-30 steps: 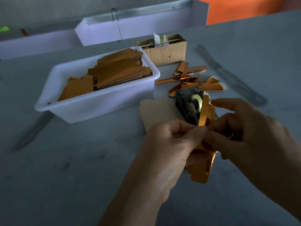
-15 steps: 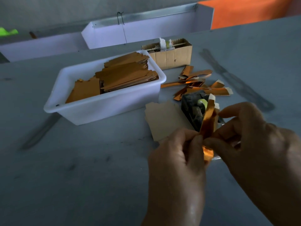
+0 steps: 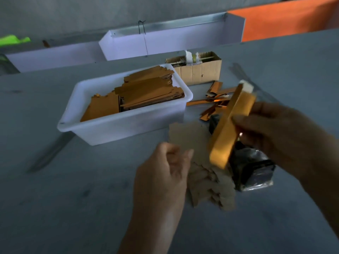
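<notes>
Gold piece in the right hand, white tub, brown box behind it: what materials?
Gold piece: likely foil-faced card, glossy; flat folded panels, crisp edges.
White tub: probably moulded plastic, smooth, faintly translucent, rounded rim.
Brown box: corrugated cardboard, matte, creased walls, ragged top edge.

The grey table [image 3: 55, 208] holds a white tub [image 3: 126, 125] at the left and a cardboard box [image 3: 200, 73] far back. Gold strips [image 3: 211, 102], brown cards [image 3: 207, 182] and a dark bag [image 3: 253, 169] lie to the right.
</notes>
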Action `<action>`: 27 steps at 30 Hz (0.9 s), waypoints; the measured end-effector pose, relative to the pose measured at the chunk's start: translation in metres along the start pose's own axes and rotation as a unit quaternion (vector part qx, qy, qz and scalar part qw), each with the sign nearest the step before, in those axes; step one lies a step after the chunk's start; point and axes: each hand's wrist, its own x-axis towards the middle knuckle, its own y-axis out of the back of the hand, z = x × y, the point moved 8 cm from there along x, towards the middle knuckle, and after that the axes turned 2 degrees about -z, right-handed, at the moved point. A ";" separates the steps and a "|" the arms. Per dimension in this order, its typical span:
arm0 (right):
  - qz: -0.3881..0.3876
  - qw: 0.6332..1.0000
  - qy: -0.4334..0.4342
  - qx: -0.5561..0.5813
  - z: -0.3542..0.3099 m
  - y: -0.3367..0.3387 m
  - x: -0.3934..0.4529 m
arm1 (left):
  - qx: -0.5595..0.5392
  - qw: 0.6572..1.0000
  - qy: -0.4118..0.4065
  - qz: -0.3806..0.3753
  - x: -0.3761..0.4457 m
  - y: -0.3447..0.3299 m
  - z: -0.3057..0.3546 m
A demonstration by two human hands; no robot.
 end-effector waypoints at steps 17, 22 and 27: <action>0.251 0.958 -0.140 0.001 0.053 0.092 0.140 | -0.111 0.976 0.173 -0.068 0.040 -0.037 -0.058; 0.255 0.909 -0.112 -0.310 0.021 0.102 0.133 | -0.140 0.975 0.161 -0.069 0.043 -0.024 -0.061; 0.189 0.958 0.035 -0.213 -0.022 0.060 0.085 | -0.168 0.978 0.126 -0.020 0.037 0.003 -0.049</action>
